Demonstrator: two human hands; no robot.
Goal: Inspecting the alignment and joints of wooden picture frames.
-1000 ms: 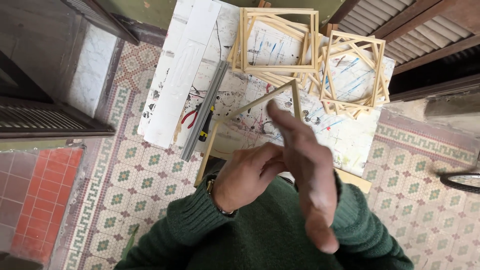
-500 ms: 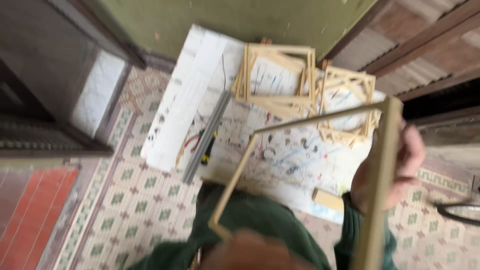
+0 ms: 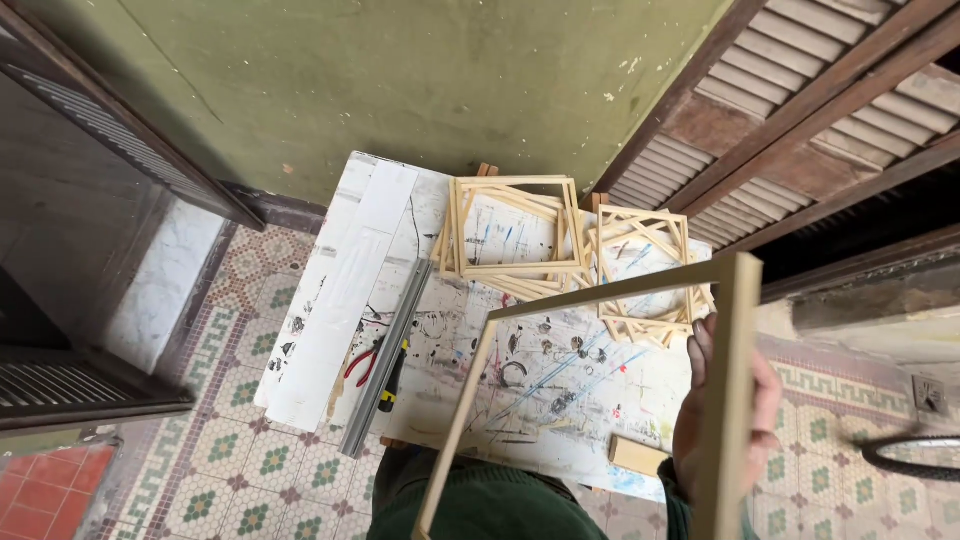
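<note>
Gripping large pale wooden rectangular frame (image 3: 610, 300) by its near-upright right rail, right hand (image 3: 725, 410) fingers wrapped around; left hand unseen, paint-spattered white tabletop (image 3: 560, 400) beneath.

soft, even daylight, no hard shadows; paint-spattered white table (image 3: 560, 400) evenly lit, no glare. dim at left edge, where dark shutters fall into shade. wide-angle lens bends wall and door lines toward corners. near wooden frame (image 3: 735, 400) and right hand (image 3: 700, 420) at table's near right corner slightly soft; far frame stacks sharp.
</note>
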